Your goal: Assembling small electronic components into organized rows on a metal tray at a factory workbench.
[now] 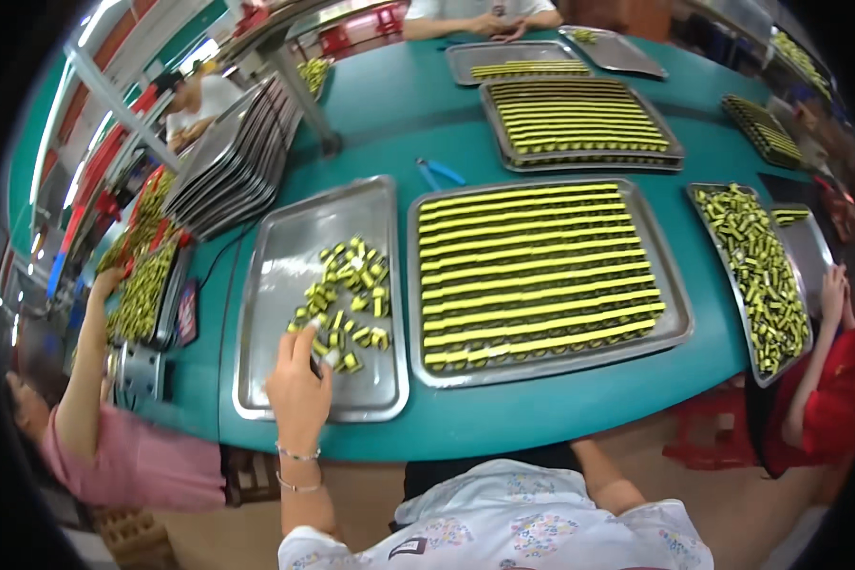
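Note:
My left hand (298,388) reaches over the left metal tray (277,252), with white coverings on its fingertips. Its fingers are stretched out, thumb apart, at the lower edge of a loose pile of small yellow-and-black cylinders (353,269). I see no piece held in it. To the right, a second metal tray (670,285) carries the same kind of cylinders lined up in tight rows (537,275). My right forearm (610,480) runs toward the table's front edge, and the hand at its end is hidden there.
Blue-handled pliers (439,174) lie behind the trays. A leaning stack of metal trays (237,157) stands far left. More filled trays (584,119) sit at the back. A heaped tray (750,275) is at the right. Co-workers sit left, right and across the green table (370,123).

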A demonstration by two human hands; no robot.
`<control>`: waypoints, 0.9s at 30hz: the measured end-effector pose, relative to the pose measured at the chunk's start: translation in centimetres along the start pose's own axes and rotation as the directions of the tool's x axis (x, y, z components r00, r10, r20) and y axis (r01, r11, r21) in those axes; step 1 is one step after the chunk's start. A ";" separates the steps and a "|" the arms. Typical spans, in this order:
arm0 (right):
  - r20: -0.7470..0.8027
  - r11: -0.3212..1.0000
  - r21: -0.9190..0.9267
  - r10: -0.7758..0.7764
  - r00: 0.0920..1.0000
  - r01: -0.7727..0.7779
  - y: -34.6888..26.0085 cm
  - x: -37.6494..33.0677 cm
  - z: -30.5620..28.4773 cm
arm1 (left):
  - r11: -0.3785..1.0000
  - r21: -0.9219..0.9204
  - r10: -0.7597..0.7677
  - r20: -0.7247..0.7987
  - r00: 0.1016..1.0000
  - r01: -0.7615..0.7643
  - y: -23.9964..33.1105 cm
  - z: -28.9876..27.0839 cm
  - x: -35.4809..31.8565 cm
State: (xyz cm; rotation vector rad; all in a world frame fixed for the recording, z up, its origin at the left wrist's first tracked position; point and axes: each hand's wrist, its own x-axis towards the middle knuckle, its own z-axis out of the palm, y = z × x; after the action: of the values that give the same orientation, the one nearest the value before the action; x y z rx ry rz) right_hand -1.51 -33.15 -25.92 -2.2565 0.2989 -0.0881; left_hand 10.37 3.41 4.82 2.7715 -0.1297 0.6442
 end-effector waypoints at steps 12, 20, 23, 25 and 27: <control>0.540 0.869 -0.378 0.487 0.687 -0.319 -3.7 -5.8 -15.8 | 0.816 -0.558 -0.269 -0.132 0.954 0.153 -1.0 0.9 -0.5; 0.740 0.869 0.451 -0.490 0.461 0.201 -22.5 3.1 -25.1 | -0.153 -0.903 -0.066 0.415 0.907 0.402 7.9 1.0 -4.1; 0.664 0.738 0.656 -0.665 0.343 0.161 -24.3 5.3 -22.4 | -0.296 -0.808 0.122 0.496 0.860 0.509 9.9 2.7 -3.7; 0.648 0.697 0.712 -0.698 0.305 0.086 -25.2 6.3 -20.9 | -0.279 -0.796 0.188 0.503 0.844 0.537 11.1 3.0 -2.5; 0.681 0.706 0.700 -0.613 0.400 -0.109 -26.3 6.7 -19.2 | -0.240 -0.818 0.175 0.494 0.852 0.523 11.1 2.3 -1.9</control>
State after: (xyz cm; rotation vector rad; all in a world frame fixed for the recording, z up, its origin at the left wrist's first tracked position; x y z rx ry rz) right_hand 6.68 -32.72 6.27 -1.2959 -0.6469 0.7446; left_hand 7.99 -7.87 4.90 1.0453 -0.1801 -0.3072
